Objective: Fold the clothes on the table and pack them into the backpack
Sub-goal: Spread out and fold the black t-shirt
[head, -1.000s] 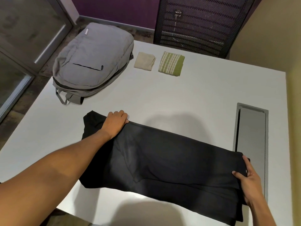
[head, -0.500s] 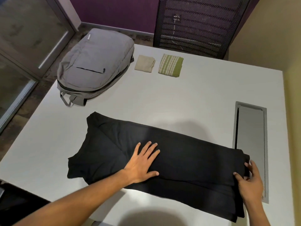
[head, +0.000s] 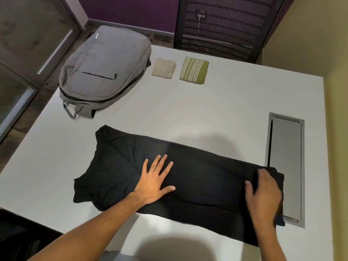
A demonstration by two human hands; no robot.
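The white counter (head: 216,102) has bare surface between the black garment (head: 207,178) at the near side and the things along the far side, and a strip of bare surface runs along the near edge in front of the garment. The garment lies flat as a long band, its long axis running from the left, slightly farther away, to the right, slightly nearer; its right end just overlaps the grey recessed hatch (head: 285,166) set in the counter near the right edge. The left hand (head: 155,182) presses flat on the middle of the garment, fingers straight and spread. The right hand (head: 263,196) rests on the garment's right end, blurred; whether its fingers grip the cloth I cannot tell. At the far left corner the grey backpack (head: 105,72) lies flat, overhanging the counter's edge. Beside it are a folded beige cloth (head: 163,68) and a folded green striped cloth (head: 194,70), close but apart. A black mesh chair (head: 222,27) stands behind the counter against a purple wall.
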